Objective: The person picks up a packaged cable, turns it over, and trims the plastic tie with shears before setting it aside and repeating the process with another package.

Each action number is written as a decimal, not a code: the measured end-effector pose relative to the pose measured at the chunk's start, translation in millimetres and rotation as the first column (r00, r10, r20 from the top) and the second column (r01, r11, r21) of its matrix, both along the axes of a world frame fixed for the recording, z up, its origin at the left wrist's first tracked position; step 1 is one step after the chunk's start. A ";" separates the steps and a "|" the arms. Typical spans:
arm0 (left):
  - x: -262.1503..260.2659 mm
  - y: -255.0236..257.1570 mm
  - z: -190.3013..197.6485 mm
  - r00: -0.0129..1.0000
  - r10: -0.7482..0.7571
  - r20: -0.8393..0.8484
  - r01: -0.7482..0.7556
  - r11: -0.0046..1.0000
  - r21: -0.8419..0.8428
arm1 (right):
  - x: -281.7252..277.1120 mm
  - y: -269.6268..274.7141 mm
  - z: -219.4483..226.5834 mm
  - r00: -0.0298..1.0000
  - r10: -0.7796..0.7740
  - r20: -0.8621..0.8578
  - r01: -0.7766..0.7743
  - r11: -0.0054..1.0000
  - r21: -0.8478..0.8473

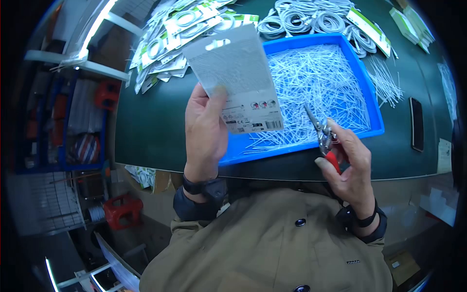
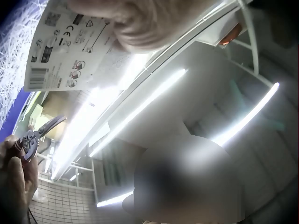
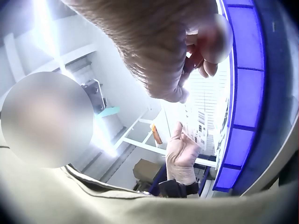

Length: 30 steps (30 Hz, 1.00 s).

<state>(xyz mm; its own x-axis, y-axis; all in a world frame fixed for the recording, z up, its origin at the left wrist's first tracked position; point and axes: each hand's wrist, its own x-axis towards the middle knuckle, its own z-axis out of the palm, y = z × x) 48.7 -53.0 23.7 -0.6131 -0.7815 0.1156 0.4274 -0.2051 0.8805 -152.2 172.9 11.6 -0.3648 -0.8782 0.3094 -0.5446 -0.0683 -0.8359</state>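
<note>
Overhead, left hand point(image 1: 204, 129) pinches card point(image 1: 236, 80); right hand point(image 1: 348, 163) grips pliers point(image 1: 323, 136) (handles unseen in wrist views).

The head camera looks steeply down from above the person's chest onto the near edge of the dark green desk point(image 1: 160, 121) and the shallow blue plastic tray point(image 1: 372, 97) on it. The left wrist camera sits close under the left hand, tilted up toward ceiling lights; it shares the white printed cardboard package point(image 2: 70, 46) with the head view point(image 1: 238, 78). The right wrist camera, close beneath the right hand, faces across to the left hand point(image 3: 180, 151) and the tray's rim point(image 3: 247, 93).
</note>
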 end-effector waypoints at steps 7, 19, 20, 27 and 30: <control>12.4 -36.8 -21.9 0.761 -0.406 -0.506 0.483 0.875 0.025 | 14.3 -21.6 24.0 0.944 0.319 -0.087 -0.312 0.947 0.078; 9.0 -38.0 -26.7 0.593 -0.544 -0.593 0.619 0.780 -0.096 | 31.2 -43.1 33.8 0.871 0.438 -0.223 -0.415 0.899 0.142; 9.6 -34.8 -25.0 0.589 -0.532 -0.607 0.621 0.780 -0.081 | 30.9 -44.7 32.9 0.873 0.429 -0.235 -0.408 0.903 0.135; 7.6 -20.1 -26.3 0.599 -0.426 -0.678 0.616 0.786 0.050 | 33.4 -47.9 30.5 0.874 0.419 -0.246 -0.400 0.908 0.123; 3.8 -20.3 -30.8 0.550 -0.434 -0.714 0.658 0.751 0.051 | 33.0 -48.1 29.7 0.880 0.410 -0.242 -0.395 0.912 0.109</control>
<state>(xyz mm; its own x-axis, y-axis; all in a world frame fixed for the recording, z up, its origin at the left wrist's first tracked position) 52.6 -73.3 -7.1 -0.7922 -0.3787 0.4785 0.5526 -0.7778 0.2995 -119.1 124.8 41.4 0.1081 -0.9507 0.2907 -0.6739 -0.2851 -0.6816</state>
